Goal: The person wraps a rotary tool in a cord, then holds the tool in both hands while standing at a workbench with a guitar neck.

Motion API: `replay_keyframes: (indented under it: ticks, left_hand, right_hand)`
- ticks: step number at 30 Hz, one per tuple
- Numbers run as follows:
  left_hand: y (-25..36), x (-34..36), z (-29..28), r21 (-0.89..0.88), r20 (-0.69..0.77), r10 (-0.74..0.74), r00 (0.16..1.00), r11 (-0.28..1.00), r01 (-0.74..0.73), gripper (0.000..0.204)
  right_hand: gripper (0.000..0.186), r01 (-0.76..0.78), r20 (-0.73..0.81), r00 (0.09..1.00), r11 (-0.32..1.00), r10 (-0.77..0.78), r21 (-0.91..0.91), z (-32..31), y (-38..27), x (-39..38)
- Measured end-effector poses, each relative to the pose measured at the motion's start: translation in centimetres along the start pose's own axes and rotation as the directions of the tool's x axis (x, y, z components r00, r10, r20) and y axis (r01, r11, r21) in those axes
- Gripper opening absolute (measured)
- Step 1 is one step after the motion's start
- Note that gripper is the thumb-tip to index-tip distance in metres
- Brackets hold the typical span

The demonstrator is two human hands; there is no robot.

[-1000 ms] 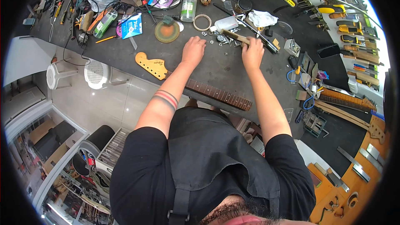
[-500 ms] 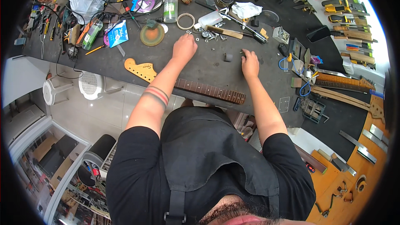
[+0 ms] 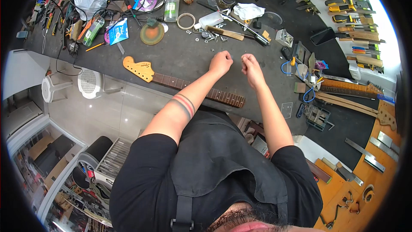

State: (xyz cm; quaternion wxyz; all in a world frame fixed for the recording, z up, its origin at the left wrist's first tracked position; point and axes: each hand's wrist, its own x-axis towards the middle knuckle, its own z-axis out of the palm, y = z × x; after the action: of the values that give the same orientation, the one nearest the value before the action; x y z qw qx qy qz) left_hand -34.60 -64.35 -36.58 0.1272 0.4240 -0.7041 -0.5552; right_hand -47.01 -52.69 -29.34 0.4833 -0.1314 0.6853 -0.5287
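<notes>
My left hand (image 3: 221, 62) and my right hand (image 3: 251, 67) hover close together over the dark workbench (image 3: 184, 56), both with fingers curled shut. Whether either pinches something small is hidden by the fingers. A guitar neck (image 3: 171, 80) with a pale wooden headstock (image 3: 138, 68) and dark fretboard lies along the bench's near edge, passing under my left forearm. Small screws and nuts (image 3: 207, 37) lie scattered just beyond my hands.
The back of the bench holds a plastic bottle (image 3: 171, 5), a tape ring (image 3: 186, 20), a round disc (image 3: 152, 33), a blue packet (image 3: 117, 31), a white cloth (image 3: 249, 10) and a brush (image 3: 223, 32). Hand tools (image 3: 347, 4) hang at right; more guitar necks (image 3: 347, 91) lie below them. White stools (image 3: 92, 83) stand left.
Both hands have pulled back from the far side of the bench toward me and come together, closing into fists; before, they lay spread apart on the surface.
</notes>
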Motion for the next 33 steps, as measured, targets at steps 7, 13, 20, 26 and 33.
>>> replay_keyframes:
  ticks: [7,13,20,26,33]
  left_hand:
    - [3.9,4.5,0.4,-0.307,-0.080,0.036,0.996,0.950,-0.059,0.014]
    - [8.8,3.3,-5.2,-0.060,-0.268,0.266,0.926,0.955,-0.292,0.014]
    - [6.6,-13.7,-10.7,-0.057,0.021,0.351,0.936,0.935,-0.349,0.015]
    - [2.3,-22.8,-19.3,0.052,-0.254,0.289,0.923,0.957,-0.285,0.012]
    - [-6.9,-30.0,-31.5,-0.149,-0.567,0.030,0.823,0.979,-0.139,0.013]
  right_hand:
    - [0.016,-0.123,0.126,0.986,0.987,0.109,0.103,-1.4,-0.9,-7.4]
    - [0.011,-0.249,0.244,0.955,0.897,0.166,0.366,-3.4,1.2,-8.8]
    - [0.018,-0.383,0.523,0.828,0.886,0.202,0.263,3.8,0.8,-7.9]
    - [0.026,-0.429,0.717,0.629,0.903,0.301,-0.003,17.0,0.3,-9.8]
    - [0.022,-0.275,0.789,0.475,0.917,0.391,-0.289,35.2,2.0,-12.0]
